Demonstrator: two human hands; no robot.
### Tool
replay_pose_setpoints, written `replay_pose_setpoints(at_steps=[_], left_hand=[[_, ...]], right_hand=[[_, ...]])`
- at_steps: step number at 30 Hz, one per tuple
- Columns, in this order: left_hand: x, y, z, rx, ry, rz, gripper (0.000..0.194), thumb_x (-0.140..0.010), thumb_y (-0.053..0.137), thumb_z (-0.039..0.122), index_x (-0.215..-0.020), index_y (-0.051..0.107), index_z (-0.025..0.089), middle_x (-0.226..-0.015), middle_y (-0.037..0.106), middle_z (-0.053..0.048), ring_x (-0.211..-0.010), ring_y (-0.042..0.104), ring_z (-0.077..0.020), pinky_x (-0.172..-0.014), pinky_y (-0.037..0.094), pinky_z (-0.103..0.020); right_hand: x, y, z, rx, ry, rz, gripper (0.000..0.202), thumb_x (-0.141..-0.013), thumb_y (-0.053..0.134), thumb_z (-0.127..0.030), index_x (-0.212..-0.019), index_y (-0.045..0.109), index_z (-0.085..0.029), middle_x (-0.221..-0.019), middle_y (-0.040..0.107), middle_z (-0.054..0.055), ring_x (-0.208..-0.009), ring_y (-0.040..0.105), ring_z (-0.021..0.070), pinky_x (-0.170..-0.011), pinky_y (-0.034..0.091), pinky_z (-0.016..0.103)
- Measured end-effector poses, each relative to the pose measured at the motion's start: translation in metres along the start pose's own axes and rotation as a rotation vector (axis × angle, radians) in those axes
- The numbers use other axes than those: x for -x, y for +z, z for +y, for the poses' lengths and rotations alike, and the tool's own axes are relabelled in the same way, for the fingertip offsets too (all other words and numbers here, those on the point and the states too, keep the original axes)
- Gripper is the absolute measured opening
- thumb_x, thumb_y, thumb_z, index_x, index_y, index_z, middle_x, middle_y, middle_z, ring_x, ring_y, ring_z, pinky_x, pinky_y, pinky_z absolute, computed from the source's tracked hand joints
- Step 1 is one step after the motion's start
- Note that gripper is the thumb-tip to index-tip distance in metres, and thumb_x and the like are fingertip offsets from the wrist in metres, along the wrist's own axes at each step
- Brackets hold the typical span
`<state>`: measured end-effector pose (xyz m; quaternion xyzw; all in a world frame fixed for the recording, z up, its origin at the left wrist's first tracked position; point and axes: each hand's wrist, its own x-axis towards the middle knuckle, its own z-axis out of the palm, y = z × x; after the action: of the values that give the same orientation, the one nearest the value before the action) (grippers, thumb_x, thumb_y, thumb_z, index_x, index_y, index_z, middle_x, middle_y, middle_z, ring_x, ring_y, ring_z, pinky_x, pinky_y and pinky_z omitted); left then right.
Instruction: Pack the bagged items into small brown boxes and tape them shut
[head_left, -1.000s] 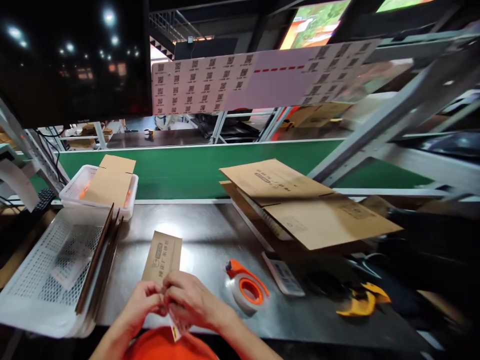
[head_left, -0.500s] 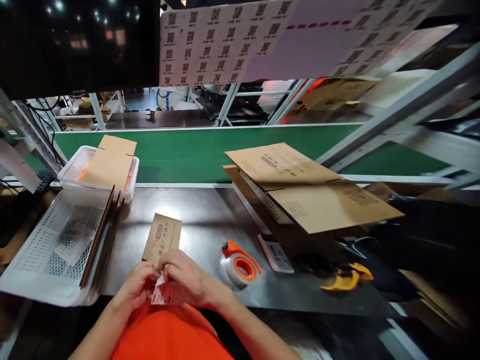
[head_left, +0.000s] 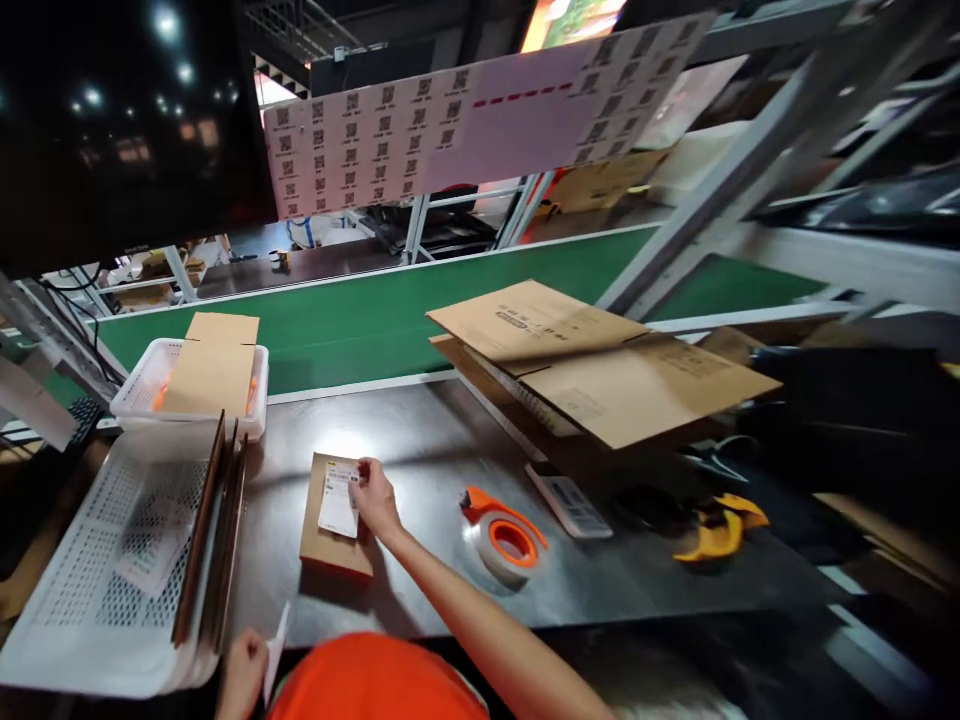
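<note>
A small brown cardboard box point(head_left: 315, 535) lies on the metal table, a white shipping label point(head_left: 337, 505) on its top face. My right hand point(head_left: 377, 500) is at the label's upper right edge, fingers closed on it. Low at the front edge, my left hand point(head_left: 244, 665) is closed around a thin piece of white paper point(head_left: 276, 645), seen nearly edge-on. To the right of the box lies an orange tape dispenser point(head_left: 510, 545) with a roll of clear tape.
White plastic baskets point(head_left: 67, 600) stand at left, with brown cardboard sheets point(head_left: 202, 530) upright along one side. Flattened cartons point(head_left: 600, 365) are stacked at right. A white device point(head_left: 570, 503) and a yellow tape dispenser point(head_left: 716, 530) lie beyond the orange one.
My hands were together at the front edge with a label; now they are apart. My right hand has moved forward onto the box with the label, my left down and left with white paper.
</note>
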<state>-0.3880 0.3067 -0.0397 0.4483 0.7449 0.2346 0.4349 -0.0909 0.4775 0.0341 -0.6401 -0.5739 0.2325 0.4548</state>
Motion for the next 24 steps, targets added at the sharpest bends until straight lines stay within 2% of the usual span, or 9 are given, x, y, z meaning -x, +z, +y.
replay_pose_setpoints(at_steps=[3,6,8,11,14,16,19,22,24], left_hand=[[-0.007,0.004,-0.026,0.042,0.008,0.029,0.044,-0.054,0.073,0.053,-0.049,0.038,0.027,-0.053,0.04,0.002,-0.068,0.056,-0.0277,-0.076,0.049,-0.042],[-0.01,0.01,-0.039,0.083,-0.036,0.05,0.04,-0.052,0.071,0.055,-0.049,0.044,0.027,-0.054,0.043,0.002,-0.067,0.057,-0.0268,-0.072,0.05,-0.039],[-0.009,0.014,-0.042,0.103,-0.04,0.04,0.037,-0.055,0.068,0.057,-0.051,0.047,0.027,-0.055,0.045,0.001,-0.067,0.057,-0.0262,-0.071,0.05,-0.038],[-0.007,0.018,-0.045,0.077,-0.045,-0.004,0.036,-0.06,0.069,0.057,-0.054,0.05,0.027,-0.056,0.048,0.002,-0.067,0.059,-0.0263,-0.07,0.051,-0.038],[-0.008,0.02,-0.051,0.053,-0.02,-0.007,0.034,-0.063,0.065,0.057,-0.056,0.052,0.027,-0.056,0.05,0.001,-0.067,0.06,-0.0267,-0.069,0.051,-0.037],[-0.011,0.021,-0.056,0.058,0.005,0.014,0.033,-0.064,0.059,0.058,-0.057,0.053,0.027,-0.057,0.052,0.0,-0.067,0.06,-0.0271,-0.069,0.05,-0.038],[-0.02,0.022,-0.058,0.034,0.002,0.036,0.029,-0.064,0.061,0.053,-0.054,0.052,0.027,-0.057,0.053,0.0,-0.069,0.063,-0.0288,-0.07,0.052,-0.039],[-0.03,0.024,-0.05,-0.113,-0.096,0.032,0.037,-0.064,0.074,0.036,-0.046,0.042,0.027,-0.053,0.052,0.001,-0.074,0.069,-0.0299,-0.074,0.055,-0.038],[-0.035,0.027,-0.038,-0.21,-0.175,0.05,0.043,-0.068,0.081,0.028,-0.046,0.044,0.026,-0.055,0.055,0.001,-0.076,0.071,-0.0299,-0.073,0.057,-0.038]], right_hand=[[0.006,0.013,0.016,0.144,-0.063,-0.066,0.047,-0.081,0.049,-0.009,-0.126,0.062,-0.014,-0.121,0.072,0.016,-0.109,0.069,0.0267,-0.094,0.058,0.043],[0.013,0.018,0.024,0.291,-0.134,-0.15,0.056,-0.086,0.048,-0.005,-0.14,0.062,-0.011,-0.153,0.057,0.026,-0.137,0.057,0.0347,-0.113,0.047,0.055],[0.009,0.017,0.03,0.357,-0.216,-0.267,0.052,-0.09,0.049,-0.007,-0.137,0.068,-0.016,-0.157,0.056,0.02,-0.144,0.053,0.0329,-0.12,0.042,0.053],[-0.009,0.014,0.039,0.422,-0.333,-0.463,0.042,-0.094,0.059,-0.018,-0.132,0.074,-0.022,-0.152,0.065,0.011,-0.142,0.057,0.0276,-0.122,0.043,0.044],[-0.023,0.014,0.045,0.507,-0.345,-0.511,0.052,-0.103,0.052,-0.029,-0.151,0.06,-0.014,-0.165,0.051,0.015,-0.155,0.043,0.0336,-0.129,0.034,0.05],[-0.02,0.017,0.043,0.559,-0.329,-0.507,0.059,-0.106,0.048,-0.034,-0.159,0.049,-0.008,-0.172,0.038,0.02,-0.161,0.03,0.0399,-0.131,0.027,0.057],[0.012,0.019,0.035,0.602,-0.325,-0.541,0.071,-0.099,0.062,-0.044,-0.159,0.05,-0.008,-0.172,0.033,0.024,-0.161,0.027,0.0467,-0.13,0.023,0.064],[0.066,0.019,0.036,0.56,-0.445,-0.675,0.078,-0.09,0.073,-0.053,-0.159,0.053,-0.026,-0.173,0.037,0.015,-0.159,0.032,0.0441,-0.13,0.026,0.062],[0.098,0.02,0.045,0.462,-0.61,-0.804,0.087,-0.09,0.067,-0.067,-0.166,0.041,-0.033,-0.175,0.032,0.014,-0.16,0.031,0.045,-0.128,0.024,0.069]])
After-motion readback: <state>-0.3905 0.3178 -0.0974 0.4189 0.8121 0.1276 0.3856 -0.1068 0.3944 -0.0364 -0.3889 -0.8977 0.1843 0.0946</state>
